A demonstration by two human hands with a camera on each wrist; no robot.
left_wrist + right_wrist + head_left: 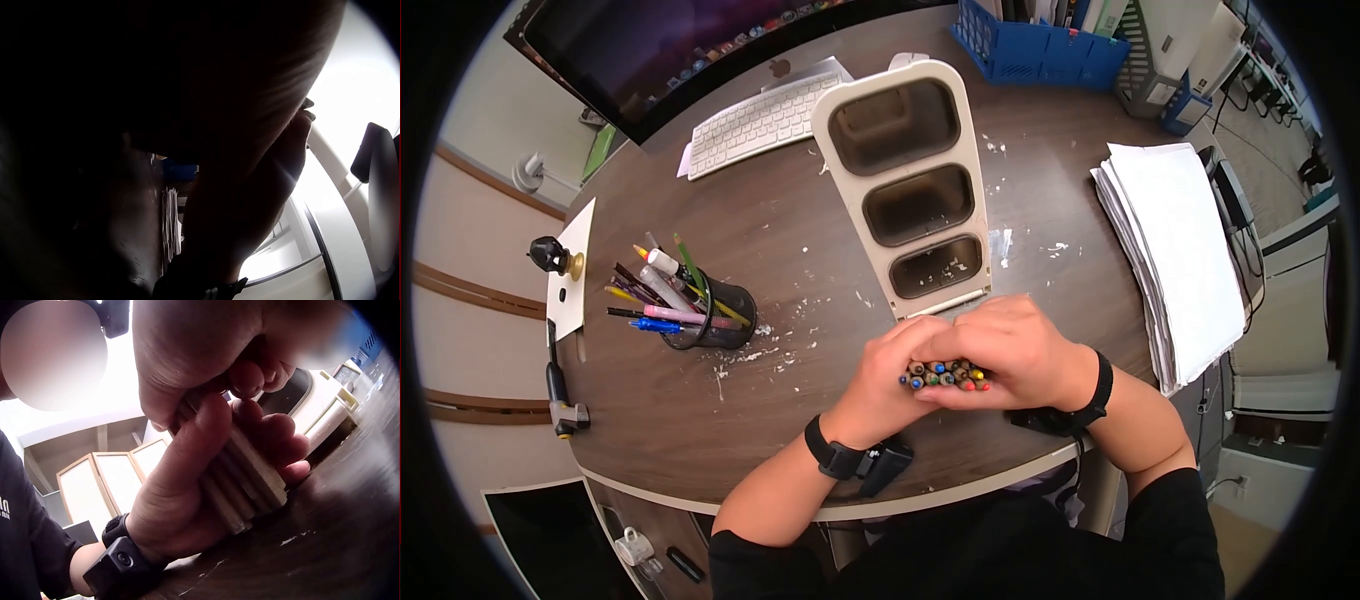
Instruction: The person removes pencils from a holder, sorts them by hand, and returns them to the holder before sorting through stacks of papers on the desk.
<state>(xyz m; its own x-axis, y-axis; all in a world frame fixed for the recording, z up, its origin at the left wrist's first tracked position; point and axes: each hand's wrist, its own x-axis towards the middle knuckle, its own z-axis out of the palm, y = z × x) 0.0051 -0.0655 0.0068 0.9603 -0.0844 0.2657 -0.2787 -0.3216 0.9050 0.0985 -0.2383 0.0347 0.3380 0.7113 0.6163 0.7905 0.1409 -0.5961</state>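
Note:
Both hands meet at the desk's near side around a bundle of coloured pencils (945, 375), whose tips point up at the head camera. My left hand (878, 380) wraps the bundle from the left, its thumb lying along the pencils in the right wrist view. From the right, my right hand (1025, 352) curls round the tip end. The pencils' lower ends (240, 515) stick out under the left hand, close over the desk. Just beyond the hands lies a cream organizer (855, 170) with three dark compartments. The left wrist view is mostly dark.
A black mesh pen cup (738, 312) full of pens stands left. White flakes (775, 350) litter the desk (800, 280). A keyboard (760, 125) and monitor (700, 50) are behind, a paper stack (1175, 240) at right, a blue basket (1040, 55) at the back.

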